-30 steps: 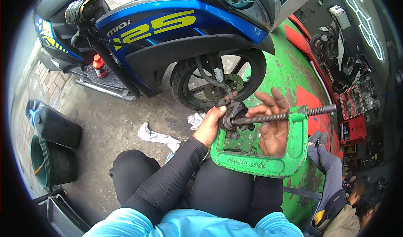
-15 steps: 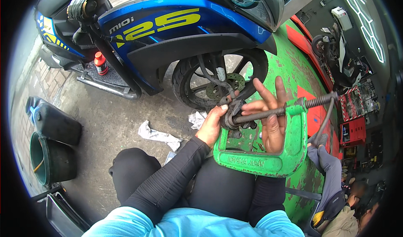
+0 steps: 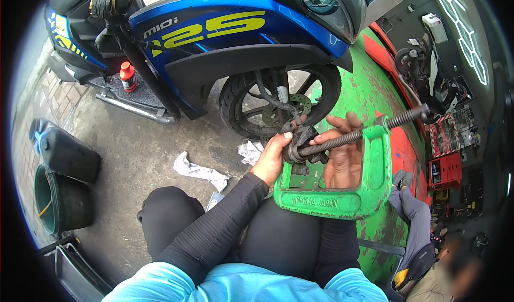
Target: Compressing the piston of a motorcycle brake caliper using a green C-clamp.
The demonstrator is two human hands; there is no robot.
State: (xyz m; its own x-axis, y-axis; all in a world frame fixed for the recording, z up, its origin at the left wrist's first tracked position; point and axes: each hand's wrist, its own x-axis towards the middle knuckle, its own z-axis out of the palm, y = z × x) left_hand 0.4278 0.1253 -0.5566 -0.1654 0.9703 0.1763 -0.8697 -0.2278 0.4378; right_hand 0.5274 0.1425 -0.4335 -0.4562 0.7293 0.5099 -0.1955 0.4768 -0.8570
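Note:
My left hand (image 3: 270, 155) grips a dark brake caliper (image 3: 300, 133), its thumb along the top, in front of a scooter's front wheel (image 3: 235, 101). A worn green C-clamp (image 3: 369, 192) is fitted on the caliper. The clamp's threaded screw (image 3: 348, 140) runs in from the right, its inner end against the caliper. My right hand (image 3: 342, 163) is behind the screw, seen through the clamp's frame. Its fingers are half bent and apart, with one fingertip close to the caliper; whether it touches cannot be seen. A hose (image 3: 267, 96) leads up from the caliper.
A blue and black scooter (image 3: 214, 29) stands ahead, with a red bottle (image 3: 127, 77) on its footboard. White rags (image 3: 201, 171) lie on the floor. At left are a dark jug (image 3: 69, 152) and a bucket (image 3: 69, 200). Another person (image 3: 417, 221) sits at right, near a red cabinet (image 3: 445, 171).
My right hand's fingers, spread and raised before, have bent down and inward. The clamp's handle bar, which hung down from the screw's end, has turned. The caliper stays in my left hand.

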